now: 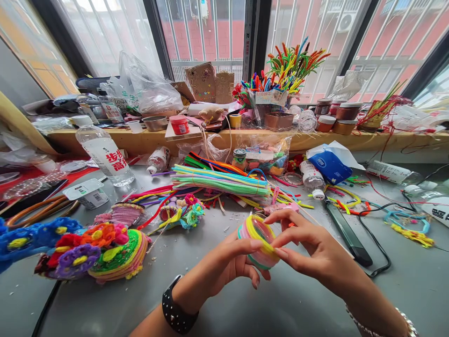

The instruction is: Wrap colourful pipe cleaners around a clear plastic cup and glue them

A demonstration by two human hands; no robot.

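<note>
Bright window [203, 32] daylight, warped edges

Your left hand [231, 264] and right hand [308, 245] pinch a pastel coil [257, 241] between fingertips above the worktop [217, 299], near its front edge. A flower piece [101, 252] lies toward the left edge; a stick bundle [220, 182] lies behind the coil.

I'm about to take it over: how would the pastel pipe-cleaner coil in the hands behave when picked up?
Probably light: the coil is fuzzy wound stems, merely pinched between the left hand and right hand. It likely gives when squeezed. Being round, it could roll on edge.
</note>
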